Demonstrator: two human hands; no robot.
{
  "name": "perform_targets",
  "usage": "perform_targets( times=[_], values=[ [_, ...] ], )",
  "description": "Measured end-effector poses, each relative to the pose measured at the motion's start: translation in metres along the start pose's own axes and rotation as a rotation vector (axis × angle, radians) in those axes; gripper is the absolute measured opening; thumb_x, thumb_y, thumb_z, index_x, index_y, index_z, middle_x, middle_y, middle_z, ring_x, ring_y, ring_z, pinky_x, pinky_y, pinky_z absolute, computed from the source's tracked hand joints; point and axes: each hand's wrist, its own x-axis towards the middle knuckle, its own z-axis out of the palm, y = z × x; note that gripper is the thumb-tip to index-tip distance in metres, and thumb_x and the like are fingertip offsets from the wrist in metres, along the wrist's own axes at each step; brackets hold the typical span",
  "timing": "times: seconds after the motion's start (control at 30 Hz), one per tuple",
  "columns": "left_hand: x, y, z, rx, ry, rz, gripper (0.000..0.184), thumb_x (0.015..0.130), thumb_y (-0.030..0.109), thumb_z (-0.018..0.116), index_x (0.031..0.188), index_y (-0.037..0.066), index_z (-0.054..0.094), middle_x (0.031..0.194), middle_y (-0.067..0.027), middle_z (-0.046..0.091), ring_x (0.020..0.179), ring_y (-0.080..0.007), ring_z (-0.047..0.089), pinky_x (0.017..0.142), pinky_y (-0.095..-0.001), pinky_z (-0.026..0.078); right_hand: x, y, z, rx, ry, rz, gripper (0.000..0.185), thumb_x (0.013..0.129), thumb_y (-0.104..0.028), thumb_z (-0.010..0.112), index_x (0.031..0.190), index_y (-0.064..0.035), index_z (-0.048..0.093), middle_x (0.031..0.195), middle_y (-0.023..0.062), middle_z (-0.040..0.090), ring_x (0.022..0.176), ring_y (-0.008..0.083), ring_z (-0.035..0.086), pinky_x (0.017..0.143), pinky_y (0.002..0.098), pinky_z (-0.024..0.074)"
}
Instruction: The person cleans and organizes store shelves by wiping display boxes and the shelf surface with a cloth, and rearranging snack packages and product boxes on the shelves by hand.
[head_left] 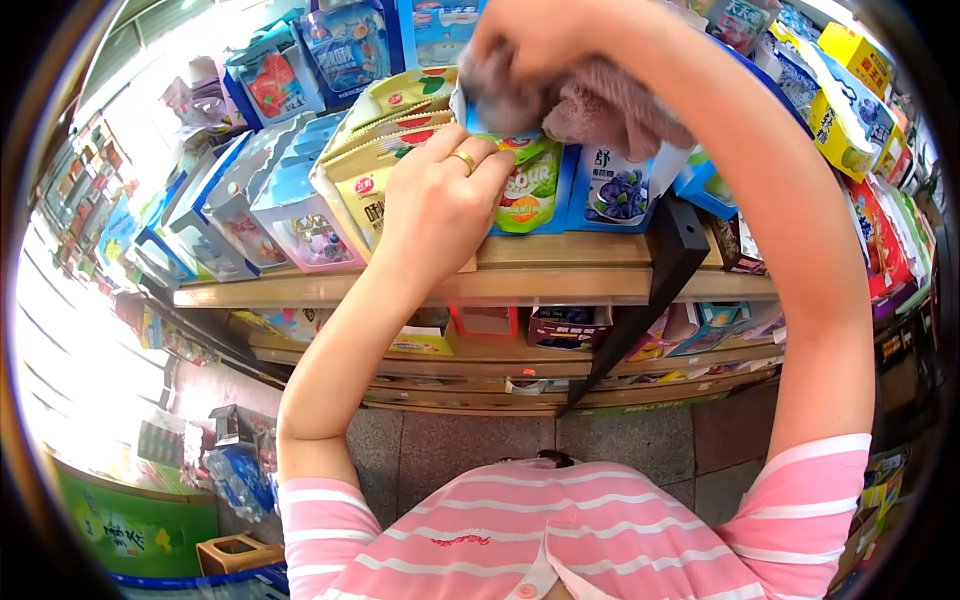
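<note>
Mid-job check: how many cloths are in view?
1. The fuzzy mauve cloth is bunched in the right hand, near the bright green SOUR pouch. The left hand is at the yellow packets, with no cloth visible. Others could be hidden.

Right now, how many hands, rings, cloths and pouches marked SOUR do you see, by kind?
Hands: 2, the left hand and the right hand
Gold ring: 1
Greyish-purple cloth: 1
Green SOUR pouch: 1
Total: 5
</note>
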Motion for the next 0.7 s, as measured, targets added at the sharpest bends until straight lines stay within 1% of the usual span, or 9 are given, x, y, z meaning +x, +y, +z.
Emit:
perform_targets(
  times=[0.07,0.17,0.3,0.37,0.4,0.47,0.6,0.63,0.7],
  values=[
    [0.001,0.001,-0.003,0.035,-0.093,-0.025,0.014,0.065,0.001,0.067,0.077,0.007,0.061,0.075,-0.0030,0.061,0.072,-0.0210,0.056,0.061,-0.0314,0.047,0.008,-0.006,0.039,-0.060,-0.103,-0.007,0.053,0.060,-0.020,0.071,0.111,-0.0115,0.059,0.101,0.0127,0.063,0.089,0.0283,0.061,0.077,0.0404,0.0486],
    [0.001,0.000,0.000,0.071,-0.090,-0.013,0.013,0.065,0.002,0.066,0.076,0.007,0.061,0.074,-0.0031,0.060,0.072,-0.0212,0.056,0.061,-0.0311,0.047,0.008,-0.029,0.033,-0.163,-0.151,0.135,0.048,0.063,-0.018,0.070,0.110,-0.0158,0.061,0.098,0.0101,0.064,0.089,0.0275,0.062,0.074,0.0387,0.0496],
    [0.000,0.002,-0.001,0.082,-0.103,-0.041,0.012,0.065,0.003,0.066,0.075,0.007,0.061,0.073,-0.0032,0.060,0.072,-0.0210,0.056,0.058,-0.0303,0.046,0.022,-0.018,0.057,-0.369,0.104,0.289,0.029,0.070,-0.017,0.065,0.099,-0.0178,0.065,0.090,0.0082,0.065,0.085,0.0259,0.063,0.070,0.0377,0.0511],
    [0.000,0.003,-0.003,0.084,-0.136,-0.066,0.011,0.067,0.006,0.066,0.077,0.008,0.063,0.074,-0.0029,0.061,0.075,-0.0209,0.057,0.071,-0.0334,0.047,0.026,-0.007,0.057,-0.412,0.281,0.311,0.018,0.073,-0.019,0.062,0.091,-0.0177,0.066,0.085,0.0089,0.066,0.079,0.0259,0.065,0.066,0.0386,0.0516],
    [0.001,0.003,-0.005,0.088,-0.138,-0.063,0.011,0.067,0.006,0.066,0.077,0.008,0.063,0.074,-0.0029,0.061,0.075,-0.0209,0.057,0.071,-0.0334,0.047,0.021,-0.013,0.044,-0.388,0.257,0.383,0.023,0.072,-0.018,0.064,0.094,-0.0133,0.063,0.090,0.0124,0.065,0.084,0.0278,0.064,0.070,0.0373,0.0507],
    [0.009,0.003,-0.011,0.216,-0.202,-0.007,0.009,0.069,0.008,0.066,0.078,0.009,0.065,0.080,-0.0022,0.063,0.084,-0.0212,0.058,0.089,-0.0408,0.041,0.007,-0.014,0.020,-0.349,0.423,0.503,0.017,0.071,-0.019,0.061,0.082,-0.0097,0.070,0.077,0.0136,0.066,0.071,0.0270,0.065,0.059,0.0393,0.0519],
    [0.029,-0.004,-0.019,0.242,-0.253,-0.016,0.008,0.070,0.013,0.066,0.078,0.009,0.066,0.086,-0.0031,0.064,0.095,-0.0219,0.057,0.100,-0.0472,0.030,-0.037,0.008,-0.020,-0.181,0.601,0.271,0.022,0.066,-0.015,0.064,0.087,-0.0062,0.066,0.078,0.0108,0.067,0.073,0.0307,0.064,0.066,0.0372,0.0511],
    [0.034,-0.008,-0.022,0.199,-0.259,-0.052,0.009,0.070,0.015,0.067,0.077,0.009,0.066,0.087,-0.0036,0.064,0.098,-0.0221,0.056,0.100,-0.0471,0.031,-0.052,-0.004,-0.035,0.041,0.435,0.227,0.026,0.066,-0.014,0.065,0.090,-0.0053,0.065,0.084,0.0110,0.067,0.078,0.0309,0.063,0.072,0.0341,0.0500],
    [0.041,-0.017,-0.028,0.111,-0.320,-0.125,0.015,0.068,0.018,0.068,0.076,0.006,0.065,0.090,-0.0076,0.064,0.097,-0.0257,0.057,0.100,-0.0476,0.031,-0.050,-0.004,-0.029,0.146,0.387,0.114,0.029,0.066,-0.015,0.066,0.094,-0.0055,0.064,0.088,0.0127,0.066,0.082,0.0297,0.062,0.075,0.0335,0.0492]
  ],
)
